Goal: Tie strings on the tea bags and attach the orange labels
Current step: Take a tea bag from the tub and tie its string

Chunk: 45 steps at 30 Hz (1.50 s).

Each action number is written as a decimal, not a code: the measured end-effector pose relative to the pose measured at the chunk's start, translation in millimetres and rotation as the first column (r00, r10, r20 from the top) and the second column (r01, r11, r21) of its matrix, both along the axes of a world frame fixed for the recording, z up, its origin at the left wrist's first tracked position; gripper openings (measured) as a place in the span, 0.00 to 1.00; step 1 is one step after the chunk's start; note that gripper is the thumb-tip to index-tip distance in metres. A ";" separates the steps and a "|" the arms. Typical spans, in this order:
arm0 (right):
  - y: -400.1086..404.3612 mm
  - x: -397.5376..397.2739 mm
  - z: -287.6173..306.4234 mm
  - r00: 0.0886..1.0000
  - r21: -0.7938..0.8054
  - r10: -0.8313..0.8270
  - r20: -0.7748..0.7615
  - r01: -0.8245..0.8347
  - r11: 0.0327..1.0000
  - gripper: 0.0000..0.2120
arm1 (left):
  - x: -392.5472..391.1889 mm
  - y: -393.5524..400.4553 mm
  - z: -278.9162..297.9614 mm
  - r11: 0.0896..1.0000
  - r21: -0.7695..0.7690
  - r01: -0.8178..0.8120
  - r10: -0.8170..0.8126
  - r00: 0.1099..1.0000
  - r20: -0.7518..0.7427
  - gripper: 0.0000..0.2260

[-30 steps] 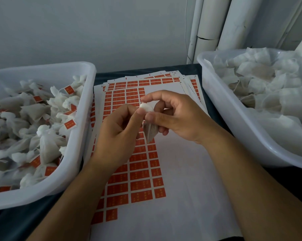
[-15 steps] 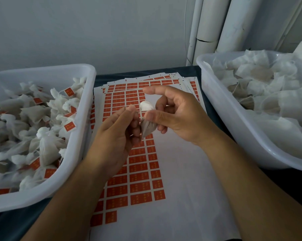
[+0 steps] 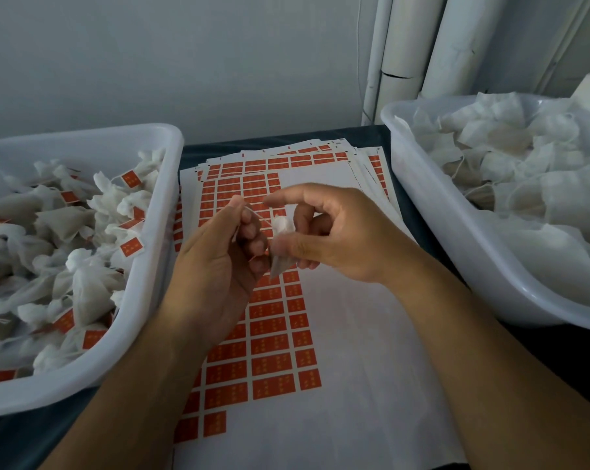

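A small white tea bag (image 3: 282, 244) is pinched at its gathered neck by my right hand (image 3: 334, 237), thumb in front, index finger arched above it. A thin white string (image 3: 258, 216) runs from the bag's top up and left to my left hand (image 3: 219, 262), which pinches the string's end between thumb and fingertips. Both hands hover over the top sheet of orange labels (image 3: 270, 337), where the left columns hold stickers and the right part is bare white backing.
A white tub (image 3: 158, 212) on the left holds several tied tea bags with orange labels. Another white tub (image 3: 432, 212) on the right holds untied bags. More label sheets (image 3: 307, 157) are stacked behind. White pipes (image 3: 402, 45) stand at the back right.
My left hand has drawn away from the bag to the left, pulling the string out taut. My right index finger has lifted off the bag and the bag's top has puffed open.
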State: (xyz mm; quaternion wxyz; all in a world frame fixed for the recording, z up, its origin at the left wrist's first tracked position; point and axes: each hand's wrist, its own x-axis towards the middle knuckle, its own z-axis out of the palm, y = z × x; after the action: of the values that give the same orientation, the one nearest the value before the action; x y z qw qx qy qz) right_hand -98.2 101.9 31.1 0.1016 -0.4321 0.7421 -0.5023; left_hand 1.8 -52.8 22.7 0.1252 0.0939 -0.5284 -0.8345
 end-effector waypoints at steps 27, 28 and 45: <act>-5.5 0.8 -11.1 0.998 0.123 -0.039 -0.041 0.044 0.991 0.07 | 1.7 12.6 -5.9 0.865 -0.458 -0.203 0.178 0.979 -0.098 0.17; -5.6 0.6 -11.8 0.998 0.127 -0.040 -0.052 0.046 0.991 0.07 | 2.1 13.6 -5.2 0.847 -0.491 -0.204 0.168 0.979 -0.117 0.17; -2.1 0.5 -10.4 0.993 0.269 -0.111 -0.047 0.120 0.956 0.09 | 12.5 10.0 -1.2 0.710 -0.676 -0.200 0.120 0.979 -0.163 0.13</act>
State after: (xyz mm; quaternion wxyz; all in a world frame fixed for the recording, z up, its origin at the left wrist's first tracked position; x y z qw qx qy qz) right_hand -97.7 99.7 20.7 0.1187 -0.3777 0.8294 -0.3941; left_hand 14.3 -42.8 21.4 0.2511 0.0412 -0.7824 -0.5684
